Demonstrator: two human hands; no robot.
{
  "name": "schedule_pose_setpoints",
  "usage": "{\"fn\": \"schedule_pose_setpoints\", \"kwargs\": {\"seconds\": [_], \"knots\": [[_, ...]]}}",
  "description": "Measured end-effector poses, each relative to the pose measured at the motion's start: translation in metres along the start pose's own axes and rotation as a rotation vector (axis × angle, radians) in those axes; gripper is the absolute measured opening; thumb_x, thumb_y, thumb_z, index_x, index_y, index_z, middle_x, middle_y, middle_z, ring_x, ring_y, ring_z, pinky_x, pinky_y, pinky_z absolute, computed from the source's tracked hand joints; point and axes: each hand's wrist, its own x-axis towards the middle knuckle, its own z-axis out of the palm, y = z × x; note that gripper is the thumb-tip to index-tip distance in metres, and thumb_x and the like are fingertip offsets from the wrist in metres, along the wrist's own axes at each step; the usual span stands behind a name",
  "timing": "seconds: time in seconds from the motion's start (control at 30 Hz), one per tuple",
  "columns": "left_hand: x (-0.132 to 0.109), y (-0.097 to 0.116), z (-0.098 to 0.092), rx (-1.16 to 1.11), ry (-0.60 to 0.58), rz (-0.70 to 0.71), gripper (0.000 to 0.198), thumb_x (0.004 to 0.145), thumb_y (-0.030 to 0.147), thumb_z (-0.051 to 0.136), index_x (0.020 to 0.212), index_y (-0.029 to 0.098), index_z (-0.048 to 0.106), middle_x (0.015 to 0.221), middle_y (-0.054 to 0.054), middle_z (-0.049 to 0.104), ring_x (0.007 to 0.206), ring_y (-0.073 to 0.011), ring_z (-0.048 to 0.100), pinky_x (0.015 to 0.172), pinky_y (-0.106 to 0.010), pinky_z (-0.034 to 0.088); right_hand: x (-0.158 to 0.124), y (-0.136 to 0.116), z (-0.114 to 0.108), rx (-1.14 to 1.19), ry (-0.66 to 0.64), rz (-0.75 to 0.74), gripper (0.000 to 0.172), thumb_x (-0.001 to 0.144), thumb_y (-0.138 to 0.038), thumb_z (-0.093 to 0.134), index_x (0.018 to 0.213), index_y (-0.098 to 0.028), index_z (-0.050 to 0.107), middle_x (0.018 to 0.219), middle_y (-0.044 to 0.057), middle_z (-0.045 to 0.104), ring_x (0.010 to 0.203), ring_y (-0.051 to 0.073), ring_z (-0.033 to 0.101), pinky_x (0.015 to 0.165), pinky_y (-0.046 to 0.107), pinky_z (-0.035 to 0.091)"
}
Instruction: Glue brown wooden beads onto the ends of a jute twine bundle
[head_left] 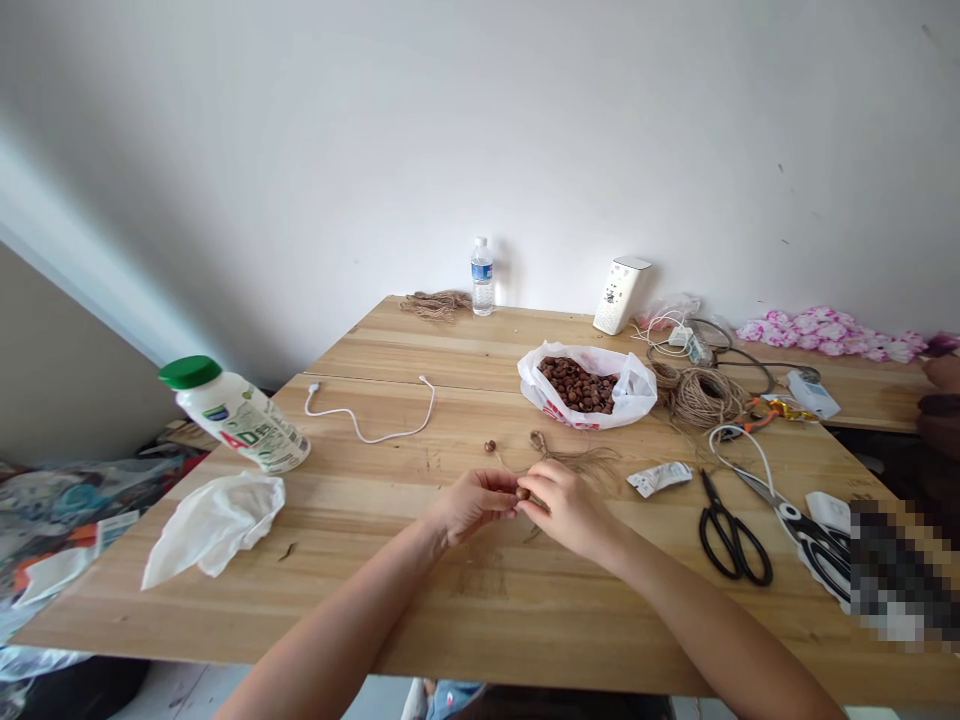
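Observation:
My right hand (566, 505) pinches a round brown nut (523, 493) above the front middle of the table. Pressed up against the nut's left side are the closed fingertips of my left hand (480, 503); whatever thin thing they grip is hidden. Just beyond my hands lies a second brown nut (490, 446), with a thin strand of twine running from it toward my fingers. A looped bundle of twine (581, 460) spreads out behind my right hand. Further back, a white plastic bag (637, 390) stands open, full of brown nuts (577, 385).
Black scissors (724, 535) and a crumpled packet (660, 478) lie to the right, near a twine ball (705, 397). A white cable (367, 435), a green-capped bottle (247, 420) and a white cloth-like bag (217, 525) are at left. Behind stand a water bottle (482, 280) and a white box (621, 295).

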Motion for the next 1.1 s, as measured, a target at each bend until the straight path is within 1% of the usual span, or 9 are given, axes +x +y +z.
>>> {"fn": "schedule_pose_setpoints", "kwargs": {"seconds": [0.1,0.27,0.47,0.57,0.67,0.77,0.93,1.03,1.1], "knots": [[0.000,-0.001,0.000,0.008,0.006,0.006,0.022,0.053,0.011,0.078,0.074,0.011,0.071,0.069,-0.004,0.066,0.061,-0.0101,0.055,0.064,-0.023,0.041,0.000,-0.001,-0.001,-0.045,-0.026,0.000,0.010,0.080,-0.014,0.060,0.090,-0.015,0.061,0.087,0.007,0.059,0.082,0.019,0.055,0.072,0.030,0.047],[-0.002,0.001,0.001,0.023,0.005,0.013,0.024,0.053,0.010,0.077,0.076,0.011,0.072,0.070,-0.004,0.067,0.062,-0.0103,0.055,0.065,-0.023,0.040,-0.001,0.000,-0.001,-0.075,-0.018,-0.008,0.009,0.080,-0.017,0.061,0.089,-0.016,0.062,0.085,0.007,0.058,0.080,0.018,0.055,0.070,0.029,0.047],[-0.003,0.002,0.004,0.009,-0.028,0.033,0.024,0.058,0.014,0.075,0.082,0.010,0.071,0.076,-0.008,0.068,0.067,-0.0132,0.057,0.072,-0.027,0.042,-0.003,0.004,0.002,-0.079,0.026,-0.020,0.006,0.081,-0.018,0.060,0.087,-0.017,0.062,0.083,0.006,0.058,0.079,0.018,0.055,0.069,0.029,0.046],[-0.002,0.000,0.003,0.027,-0.010,0.063,0.025,0.059,0.016,0.076,0.083,0.011,0.071,0.077,-0.007,0.068,0.070,-0.0140,0.059,0.075,-0.028,0.042,-0.003,0.005,0.005,-0.083,0.047,-0.018,0.005,0.081,-0.018,0.060,0.086,-0.017,0.062,0.082,0.006,0.057,0.079,0.018,0.054,0.069,0.029,0.046],[0.001,-0.003,0.001,0.054,-0.004,0.090,0.026,0.058,0.018,0.078,0.082,0.011,0.071,0.076,-0.005,0.068,0.071,-0.0135,0.059,0.076,-0.028,0.043,-0.004,0.006,0.007,-0.068,0.053,0.015,0.015,0.078,-0.022,0.065,0.091,-0.017,0.061,0.085,0.006,0.057,0.081,0.020,0.054,0.069,0.031,0.046],[0.001,-0.005,-0.001,0.054,-0.018,0.084,0.029,0.057,0.018,0.078,0.085,0.012,0.071,0.080,-0.006,0.069,0.075,-0.0151,0.060,0.077,-0.028,0.043,-0.006,0.008,0.006,0.007,0.076,0.058,0.024,0.075,-0.026,0.068,0.096,-0.018,0.060,0.087,0.006,0.057,0.081,0.019,0.054,0.070,0.031,0.046],[0.000,-0.006,0.000,0.045,-0.019,0.079,0.033,0.057,0.016,0.078,0.089,0.013,0.070,0.092,-0.009,0.070,0.085,-0.0182,0.062,0.085,-0.031,0.043,-0.010,0.009,0.003,0.045,0.159,0.096,0.019,0.073,-0.023,0.070,0.087,-0.018,0.059,0.084,0.006,0.057,0.083,0.021,0.053,0.071,0.033,0.045],[-0.001,-0.005,0.002,0.047,-0.032,0.081,0.035,0.056,0.015,0.078,0.090,0.013,0.070,0.094,-0.009,0.070,0.085,-0.0171,0.062,0.085,-0.030,0.043,-0.012,0.005,0.004,0.019,0.177,0.085,0.014,0.074,-0.019,0.067,0.083,-0.018,0.057,0.083,0.006,0.057,0.082,0.021,0.051,0.072,0.035,0.044],[-0.002,-0.004,0.004,0.049,-0.022,0.083,0.035,0.056,0.015,0.079,0.090,0.014,0.070,0.091,-0.008,0.071,0.081,-0.0159,0.062,0.083,-0.029,0.044,-0.012,0.001,0.005,-0.015,0.194,0.073,0.009,0.075,-0.016,0.063,0.082,-0.017,0.057,0.083,0.006,0.057,0.082,0.022,0.050,0.073,0.035,0.043]]}}
